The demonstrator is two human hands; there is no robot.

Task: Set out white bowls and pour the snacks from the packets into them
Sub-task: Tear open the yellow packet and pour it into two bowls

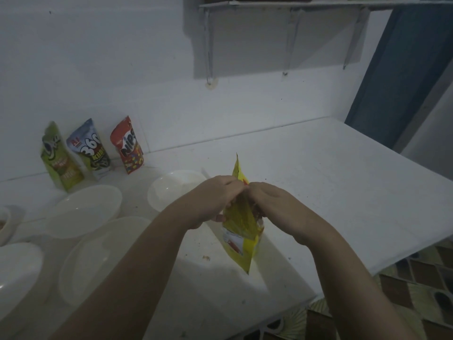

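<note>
Head view: I see the white surface with four white bowls, the left one cut off by the frame. My left hand and right hand both pinch the yellow packet between them above it, fingertips hidden.

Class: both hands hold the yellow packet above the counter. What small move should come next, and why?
Probably pull the hands apart to tear the top open. The left hand and right hand both pinch the yellow packet near its top, and the white bowl just behind looks empty.
</note>
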